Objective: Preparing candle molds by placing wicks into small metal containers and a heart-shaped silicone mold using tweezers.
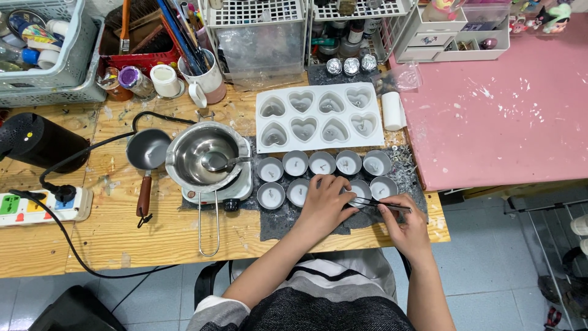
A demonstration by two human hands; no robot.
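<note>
Left hand (324, 205) hides 1 tin cup (359, 191); tweezers (381, 204) pinched.

I see thin metal tweezers (383, 204) lying nearly level, tips pointing left over a small round tin cup (358, 191). That cup sits upright in the front row on the grey mat, partly covered.

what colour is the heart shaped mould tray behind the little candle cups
White: the rectangular silicone mould tray with eight heart-shaped cavities, clearest in the head view.

Heart mould (318, 115) behind two rows of tin cups (323, 162), steel pot (204, 154) on hotplate (218, 189) to their left.
</note>
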